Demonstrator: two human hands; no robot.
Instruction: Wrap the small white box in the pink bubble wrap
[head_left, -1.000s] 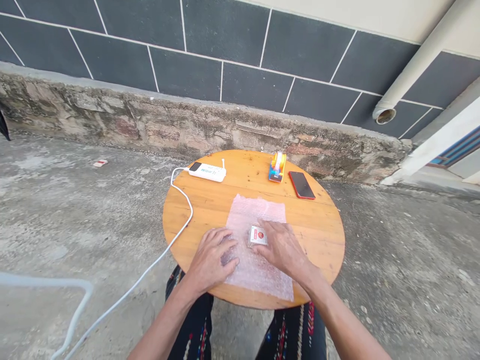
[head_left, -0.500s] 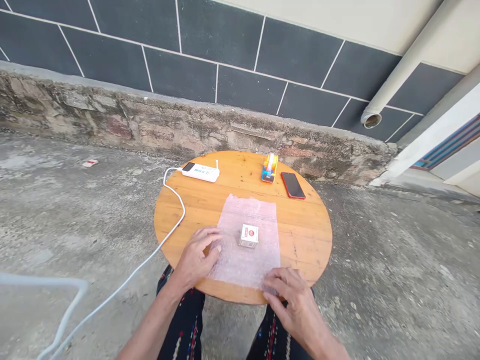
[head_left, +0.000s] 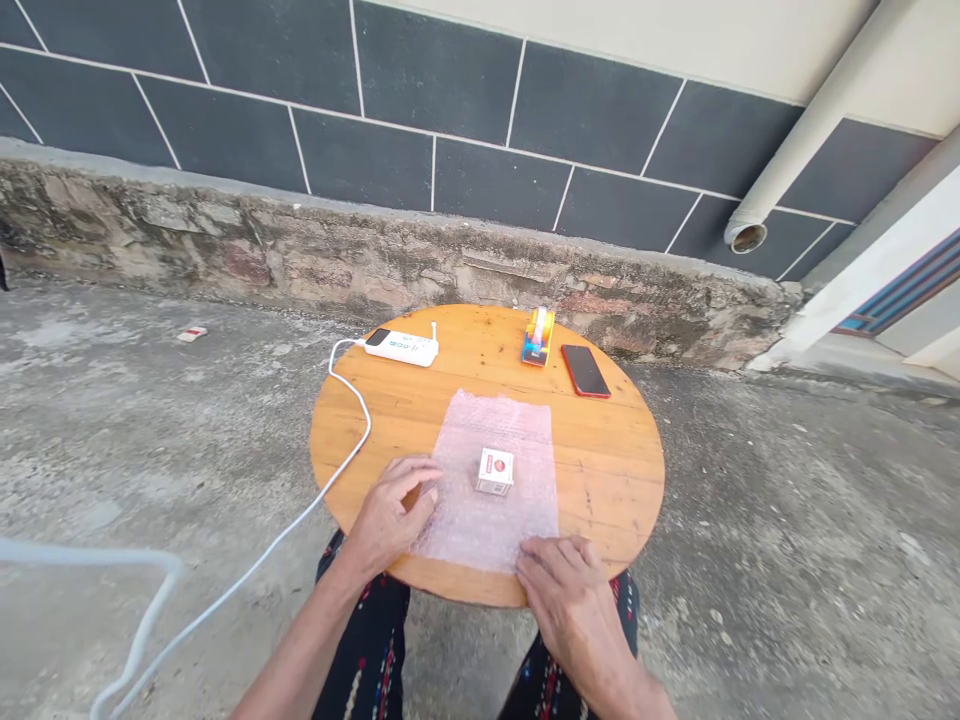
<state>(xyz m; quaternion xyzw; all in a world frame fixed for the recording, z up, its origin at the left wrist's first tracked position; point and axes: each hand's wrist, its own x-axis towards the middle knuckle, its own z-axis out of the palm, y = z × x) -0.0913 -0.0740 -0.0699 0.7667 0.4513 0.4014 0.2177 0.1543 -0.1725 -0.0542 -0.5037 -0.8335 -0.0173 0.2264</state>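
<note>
A pinkish translucent sheet of bubble wrap (head_left: 465,535) lies flat on the round wooden table (head_left: 611,480). On the middle of the sheet stands a small white box (head_left: 496,471) with red print on top. My left hand (head_left: 394,510) rests at the sheet's left edge, thumb and fingers apart, holding nothing. At the sheet's near right corner is my right hand (head_left: 562,590), its fingers bent together over the corner and closed on the bubble wrap; its thumb is mostly hidden. Neither hand touches the box.
A white device (head_left: 401,346) with a white cable (head_left: 349,455) sits at the far left of the table; the cable drops off the left side. A tape dispenser (head_left: 538,338) and a red-edged phone (head_left: 586,371) lie at the far right. Behind is a stone-based wall (head_left: 337,270).
My right hand has shifted slightly left and its thumb has moved in out of sight as the fingers closed at the corner. My left hand and the box have barely changed.
</note>
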